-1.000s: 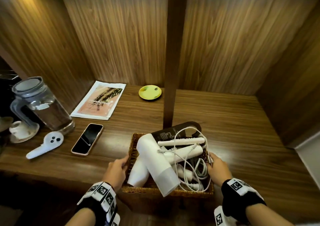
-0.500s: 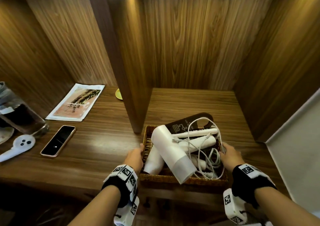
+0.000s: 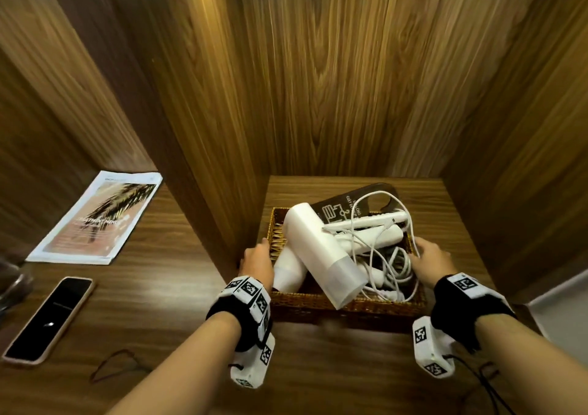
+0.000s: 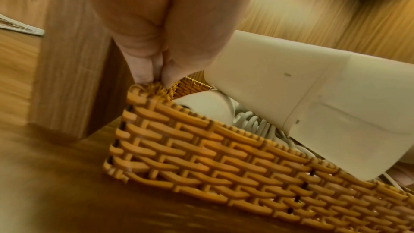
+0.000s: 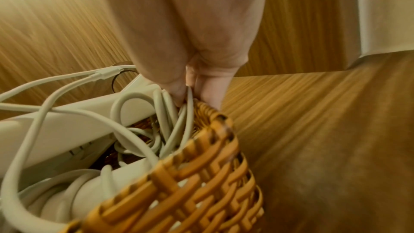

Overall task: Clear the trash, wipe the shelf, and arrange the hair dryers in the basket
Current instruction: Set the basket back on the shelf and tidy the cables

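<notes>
A woven wicker basket (image 3: 318, 301) stands on the wooden shelf (image 3: 350, 367) in the right-hand compartment. It holds white hair dryers (image 3: 321, 255) tangled in white cords (image 3: 391, 265), with a dark card (image 3: 359, 201) leaning at its back. My left hand (image 3: 257, 263) pinches the basket's left rim (image 4: 154, 86), thumb inside. My right hand (image 3: 429, 262) grips the right rim (image 5: 208, 112), thumb among the cords (image 5: 161, 112). The largest dryer (image 4: 313, 98) juts over the front edge.
A wooden divider (image 3: 178, 160) rises just left of the basket. Beyond it lie a brochure (image 3: 98, 220) and a phone (image 3: 49, 317). A dark hair tie (image 3: 114, 365) lies near the shelf's front. Wooden walls close the compartment behind and on the right.
Both hands have carried the basket to the right, past the divider, and deeper into the right compartment. My view has followed, so the jug and the green dish have dropped out of sight.
</notes>
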Demonstrator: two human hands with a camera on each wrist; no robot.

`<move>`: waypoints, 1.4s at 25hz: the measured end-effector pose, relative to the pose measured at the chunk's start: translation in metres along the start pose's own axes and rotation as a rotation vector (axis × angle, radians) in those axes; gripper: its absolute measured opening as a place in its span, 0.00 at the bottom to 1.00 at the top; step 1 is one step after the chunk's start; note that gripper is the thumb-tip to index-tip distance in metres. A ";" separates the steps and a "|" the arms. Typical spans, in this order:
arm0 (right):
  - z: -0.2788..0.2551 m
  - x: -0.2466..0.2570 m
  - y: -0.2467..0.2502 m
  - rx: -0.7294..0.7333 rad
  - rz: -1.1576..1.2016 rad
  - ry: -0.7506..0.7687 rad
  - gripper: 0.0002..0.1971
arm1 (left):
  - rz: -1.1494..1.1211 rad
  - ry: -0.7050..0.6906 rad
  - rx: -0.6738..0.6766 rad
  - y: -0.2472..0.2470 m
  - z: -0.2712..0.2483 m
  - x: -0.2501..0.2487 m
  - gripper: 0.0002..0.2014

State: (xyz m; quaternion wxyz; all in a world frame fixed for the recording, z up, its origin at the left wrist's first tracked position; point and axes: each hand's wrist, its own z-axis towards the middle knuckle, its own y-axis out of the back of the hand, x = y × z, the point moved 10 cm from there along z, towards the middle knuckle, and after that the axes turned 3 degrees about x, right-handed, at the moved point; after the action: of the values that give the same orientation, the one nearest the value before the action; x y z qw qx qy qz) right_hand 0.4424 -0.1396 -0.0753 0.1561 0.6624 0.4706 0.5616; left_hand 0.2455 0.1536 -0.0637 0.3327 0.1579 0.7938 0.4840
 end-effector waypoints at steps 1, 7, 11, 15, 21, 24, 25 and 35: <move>0.011 0.004 0.000 -0.005 0.001 -0.003 0.14 | -0.007 0.003 -0.002 0.002 0.012 -0.004 0.28; 0.071 0.032 0.004 -0.006 -0.015 0.000 0.17 | 0.009 -0.037 -0.014 0.009 0.045 -0.032 0.30; 0.098 0.048 0.001 0.014 0.003 0.016 0.13 | -0.027 -0.149 -0.071 0.004 0.040 -0.033 0.27; 0.115 0.061 -0.003 0.019 0.051 0.019 0.13 | -0.103 -0.403 -0.225 0.014 0.025 -0.049 0.22; 0.134 0.071 -0.001 0.043 0.085 0.041 0.13 | 0.046 -0.573 -0.113 -0.014 0.038 -0.080 0.18; 0.146 0.073 0.000 0.043 0.099 0.064 0.14 | 0.091 -0.457 -0.109 -0.010 0.054 -0.081 0.24; 0.150 0.074 -0.001 0.048 0.100 0.069 0.14 | 0.136 -0.429 -0.102 -0.009 0.060 -0.080 0.25; 0.175 0.092 0.010 0.212 -0.010 0.055 0.21 | 0.300 -0.363 -0.071 -0.016 0.086 -0.086 0.24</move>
State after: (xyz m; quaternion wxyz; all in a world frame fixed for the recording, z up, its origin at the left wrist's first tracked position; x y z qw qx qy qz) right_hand 0.5958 -0.0152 -0.0686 0.0749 0.6571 0.5349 0.5258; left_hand 0.3680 0.1532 -0.0721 0.3996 0.3465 0.6713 0.5193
